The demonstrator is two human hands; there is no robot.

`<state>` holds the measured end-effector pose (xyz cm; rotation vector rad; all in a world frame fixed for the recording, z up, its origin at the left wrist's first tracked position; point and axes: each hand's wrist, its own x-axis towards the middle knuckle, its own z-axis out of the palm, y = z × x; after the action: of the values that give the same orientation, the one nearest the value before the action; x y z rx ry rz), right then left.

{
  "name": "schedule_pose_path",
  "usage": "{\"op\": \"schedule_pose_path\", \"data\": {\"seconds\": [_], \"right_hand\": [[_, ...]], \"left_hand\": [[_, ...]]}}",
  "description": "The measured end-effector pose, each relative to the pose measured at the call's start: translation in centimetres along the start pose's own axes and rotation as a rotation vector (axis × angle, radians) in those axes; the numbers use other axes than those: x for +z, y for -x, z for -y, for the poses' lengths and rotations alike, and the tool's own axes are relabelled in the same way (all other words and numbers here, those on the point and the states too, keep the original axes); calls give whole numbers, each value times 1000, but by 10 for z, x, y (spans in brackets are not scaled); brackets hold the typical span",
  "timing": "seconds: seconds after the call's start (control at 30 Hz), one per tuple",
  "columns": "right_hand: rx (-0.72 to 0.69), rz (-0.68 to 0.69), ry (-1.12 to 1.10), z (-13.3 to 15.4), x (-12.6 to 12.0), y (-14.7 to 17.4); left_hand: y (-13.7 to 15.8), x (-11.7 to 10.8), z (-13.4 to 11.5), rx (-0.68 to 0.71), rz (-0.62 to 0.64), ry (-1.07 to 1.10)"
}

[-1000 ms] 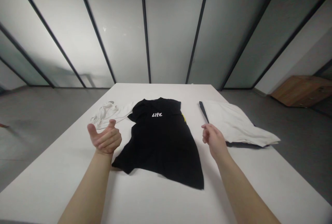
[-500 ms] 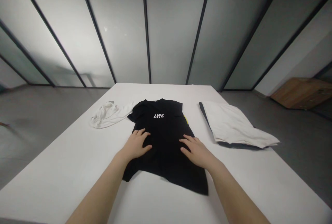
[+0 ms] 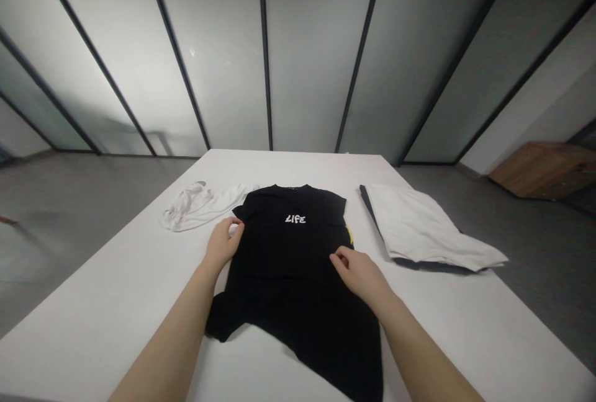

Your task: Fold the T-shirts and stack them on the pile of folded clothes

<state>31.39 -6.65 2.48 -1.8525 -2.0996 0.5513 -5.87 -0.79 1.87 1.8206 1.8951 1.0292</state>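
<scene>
A black T-shirt [image 3: 288, 259] with white lettering on its chest lies spread on the white table, collar at the far side and its hem uneven toward me. My left hand [image 3: 222, 244] is closed in a pinch on its left edge, just below the sleeve. On the other side my right hand [image 3: 361, 273] pinches the cloth near the right edge, fingers curled under. A bit of yellow [image 3: 349, 234] shows at the shirt's right side, above my right hand. The near left corner of the shirt is bunched.
A crumpled white garment [image 3: 190, 206] lies at the left, reaching to the shirt's sleeve. Folded white cloth [image 3: 419, 222] over dark cloth rests at the right edge of the white table [image 3: 116, 303]. Frosted glass panels [image 3: 307, 48] stand behind; a wooden piece [image 3: 544, 169] is far right.
Both hands went from lying flat with spread fingers to pinching the shirt's sides. My left hand moved outward and away from me. The shirt shifted toward me and a little right.
</scene>
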Motion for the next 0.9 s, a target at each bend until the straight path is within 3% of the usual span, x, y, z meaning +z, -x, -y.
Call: {"op": "schedule_pose_path", "data": {"seconds": [0.07, 0.2, 0.33, 0.47, 0.63, 0.77, 0.9], "right_hand": [[-106, -76, -67, 0, 9, -3], [-244, -129, -90, 1, 30, -4], [-210, -25, -15, -3, 44, -4], [-172, 24, 36, -5, 46, -5], [-157, 37, 47, -5, 43, -7], [-159, 40, 43, -6, 41, -8], [-143, 59, 56, -4, 39, -8]], "left_hand": [[-4, 2, 15, -40, -84, -258], [-9, 11, 28, -88, -45, -507], [-31, 7, 39, -99, 27, -638], [-64, -14, 60, -131, 109, -693], [-89, -33, 81, -308, 25, -669], [-90, -18, 75, -416, -97, -664], [-76, 19, 46, -266, -36, -572]]}}
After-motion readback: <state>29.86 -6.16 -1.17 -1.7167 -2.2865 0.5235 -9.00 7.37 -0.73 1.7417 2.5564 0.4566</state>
